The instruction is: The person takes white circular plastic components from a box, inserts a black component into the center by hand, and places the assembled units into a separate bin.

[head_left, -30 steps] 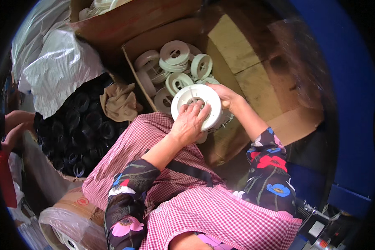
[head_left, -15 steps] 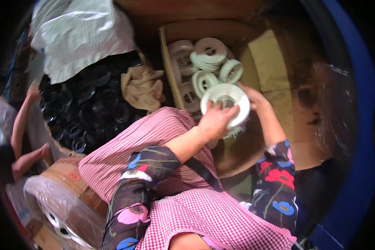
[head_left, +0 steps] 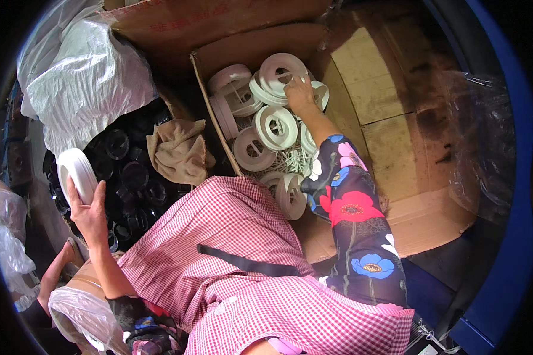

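At the left, my left hand (head_left: 92, 216) grips a white plastic ring (head_left: 77, 177) that looks like a stack of rims seen partly edge-on. It is raised over a container of black round parts (head_left: 133, 177). My right hand (head_left: 302, 97) reaches into a cardboard box, its fingers closed at the rim of a white plastic ring (head_left: 272, 68) with a crossbar in its opening. Around it lie several similar pieces, among them a smaller white ring (head_left: 275, 127) and another at the near side (head_left: 290, 198). Thin white scraps (head_left: 294, 161) lie beneath them.
The cardboard box (head_left: 385, 130) has an upright flap on its left. A tan cloth (head_left: 180, 151) and a white plastic sack (head_left: 92, 83) lie on the black parts. A blue frame (head_left: 518, 177) bounds the right. Part of another person's arm (head_left: 56, 269) shows at lower left.
My hands have parted: the left has moved left with a white plastic ring, the right has gone farther into the box onto another ring. The view has shifted slightly.
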